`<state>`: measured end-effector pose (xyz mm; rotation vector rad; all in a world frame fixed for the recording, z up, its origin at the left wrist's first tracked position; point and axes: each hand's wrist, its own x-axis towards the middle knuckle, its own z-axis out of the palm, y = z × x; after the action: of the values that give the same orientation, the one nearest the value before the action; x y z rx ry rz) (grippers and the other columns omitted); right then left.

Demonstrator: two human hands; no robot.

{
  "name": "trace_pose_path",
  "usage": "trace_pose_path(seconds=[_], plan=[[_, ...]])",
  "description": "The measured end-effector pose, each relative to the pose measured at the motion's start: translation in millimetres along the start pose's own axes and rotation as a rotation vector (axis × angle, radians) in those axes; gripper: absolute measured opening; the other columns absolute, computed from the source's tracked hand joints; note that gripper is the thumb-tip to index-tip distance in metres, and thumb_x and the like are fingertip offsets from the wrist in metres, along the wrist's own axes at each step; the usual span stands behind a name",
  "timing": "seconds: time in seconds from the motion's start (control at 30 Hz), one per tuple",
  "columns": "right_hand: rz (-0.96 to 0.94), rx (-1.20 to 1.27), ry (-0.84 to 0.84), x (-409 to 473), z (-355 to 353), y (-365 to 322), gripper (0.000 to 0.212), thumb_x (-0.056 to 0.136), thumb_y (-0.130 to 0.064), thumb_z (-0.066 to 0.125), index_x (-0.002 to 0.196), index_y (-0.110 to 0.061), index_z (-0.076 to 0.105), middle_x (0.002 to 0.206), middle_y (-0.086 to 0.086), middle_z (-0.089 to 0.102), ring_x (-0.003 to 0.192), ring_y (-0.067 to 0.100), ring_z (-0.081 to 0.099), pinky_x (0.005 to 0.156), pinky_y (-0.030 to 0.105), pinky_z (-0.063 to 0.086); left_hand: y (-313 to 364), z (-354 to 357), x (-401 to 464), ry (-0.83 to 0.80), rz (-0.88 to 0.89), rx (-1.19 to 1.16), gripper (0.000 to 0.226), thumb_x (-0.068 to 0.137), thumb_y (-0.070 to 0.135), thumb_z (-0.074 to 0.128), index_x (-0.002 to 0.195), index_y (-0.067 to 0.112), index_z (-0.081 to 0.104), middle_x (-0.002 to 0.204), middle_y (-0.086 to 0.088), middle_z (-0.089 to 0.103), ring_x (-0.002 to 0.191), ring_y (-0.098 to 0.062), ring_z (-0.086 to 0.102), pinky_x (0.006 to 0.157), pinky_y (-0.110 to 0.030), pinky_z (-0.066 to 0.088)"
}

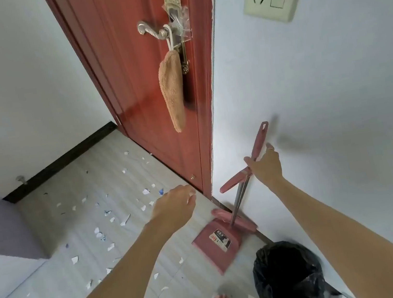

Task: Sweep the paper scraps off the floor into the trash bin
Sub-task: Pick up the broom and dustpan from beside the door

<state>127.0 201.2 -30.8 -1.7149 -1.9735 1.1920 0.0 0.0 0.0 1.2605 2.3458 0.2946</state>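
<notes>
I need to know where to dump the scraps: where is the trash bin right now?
In the head view, the trash bin stands at lower right against the white wall, just right of the pink dustpan.

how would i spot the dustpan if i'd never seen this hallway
Find the red door, then follow the white wall right of it down to the floor. The dustpan sits there, just left of the black-lined bin: a flat pink tray with a label, unlike the broom handle held by the right hand.
</notes>
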Motion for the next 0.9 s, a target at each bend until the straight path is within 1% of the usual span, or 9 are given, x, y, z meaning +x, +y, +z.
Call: trace_pose_path(seconds=[0.1,0.2,0.3,0.4,0.5,0.6,0.73,0.83,0.9], plan=[[-0.003,0.128,-0.061,22.4,0.5,-0.5,0.065,0.088,-0.027,0.062,0.143,-0.008,0.031,0.130,0.010,0.053,0.110,0.025,0.055,0.097,0.036,0.045,8.1,12.7,32.1,-0.013,0.025,0.023,0.029,0.101,0.026,0.038,0.123,0.017,0.055,0.124,0.000,0.058,0.109,-0.021,0.057,0.091,-0.034,0.046],[-0.003,0.180,-0.156,28.6,3.6,-3.6,0.038,0.090,-0.030,0.059,0.121,-0.013,0.044,0.102,0.004,0.060,0.081,0.014,0.054,0.067,0.020,0.043,19.0,29.0,57.8,-0.072,0.048,0.027,0.032,0.100,0.025,0.040,0.129,0.017,0.051,0.131,-0.001,0.051,0.116,-0.020,0.052,0.093,-0.033,0.042],[-0.075,0.171,-0.225,27.4,15.1,-3.1,0.020,0.092,-0.032,0.056,0.096,-0.014,0.049,0.081,0.001,0.057,0.063,0.006,0.052,0.057,0.015,0.038,24.5,50.7,74.3,-0.150,0.049,0.056,0.039,0.100,0.024,0.041,0.137,0.014,0.041,0.138,-0.007,0.043,0.123,-0.023,0.045,0.099,-0.036,0.040],[-0.163,0.185,-0.286,19.9,24.1,-8.0,0.029,0.093,-0.031,0.056,0.085,-0.004,0.052,0.070,0.011,0.052,0.054,0.008,0.053,0.055,0.007,0.040,24.1,60.2,84.2,-0.231,0.026,0.066,0.051,0.099,0.028,0.044,0.146,0.013,0.029,0.145,-0.010,0.034,0.129,-0.027,0.039,0.104,-0.041,0.038],[-0.217,0.182,-0.342,13.5,33.4,-19.3,0.033,0.090,-0.035,0.058,0.080,-0.004,0.053,0.064,0.007,0.054,0.065,0.014,0.052,0.067,0.018,0.042,20.2,54.0,89.3,-0.272,0.008,0.014,0.057,0.098,0.033,0.048,0.147,0.015,0.025,0.144,-0.011,0.035,0.128,-0.028,0.042,0.101,-0.041,0.040],[-0.279,0.256,-0.342,3.3,36.3,-49.4,0.029,0.091,-0.032,0.059,0.076,-0.008,0.053,0.059,0.002,0.053,0.069,0.017,0.056,0.074,0.024,0.045,17.7,41.7,90.2,-0.298,-0.017,-0.032,0.053,0.098,0.034,0.048,0.143,0.013,0.029,0.133,-0.012,0.046,0.119,-0.028,0.051,0.092,-0.036,0.042],[-0.380,0.367,-0.347,-13.7,31.0,-110.7,0.038,0.092,-0.031,0.058,0.062,-0.011,0.048,0.058,0.002,0.054,0.043,-0.001,0.045,0.053,0.007,0.038,9.1,13.9,89.9,-0.145,-0.088,-0.115,0.041,0.100,0.036,0.041,0.129,0.007,0.040,0.115,-0.017,0.060,0.104,-0.033,0.059,0.088,-0.042,0.049],[-0.375,0.462,-0.339,-23.8,32.6,-150.1,0.047,0.090,-0.029,0.061,0.051,-0.011,0.042,0.047,0.001,0.046,0.040,0.006,0.042,0.049,0.009,0.039,7.1,-11.5,81.1,-0.047,-0.141,-0.246,0.039,0.098,0.039,0.045,0.120,0.006,0.043,0.102,-0.018,0.063,0.092,-0.037,0.062,0.081,-0.046,0.052],[-0.335,0.570,-0.313,-29.0,35.6,-173.2,0.045,0.090,-0.018,0.061,0.051,-0.013,0.038,0.038,-0.007,0.038,0.034,0.006,0.036,0.040,0.015,0.035,3.5,-30.0,72.7,0.018,-0.114,-0.224,0.039,0.098,0.040,0.045,0.117,0.006,0.045,0.094,-0.016,0.063,0.086,-0.035,0.061,0.079,-0.045,0.052]])
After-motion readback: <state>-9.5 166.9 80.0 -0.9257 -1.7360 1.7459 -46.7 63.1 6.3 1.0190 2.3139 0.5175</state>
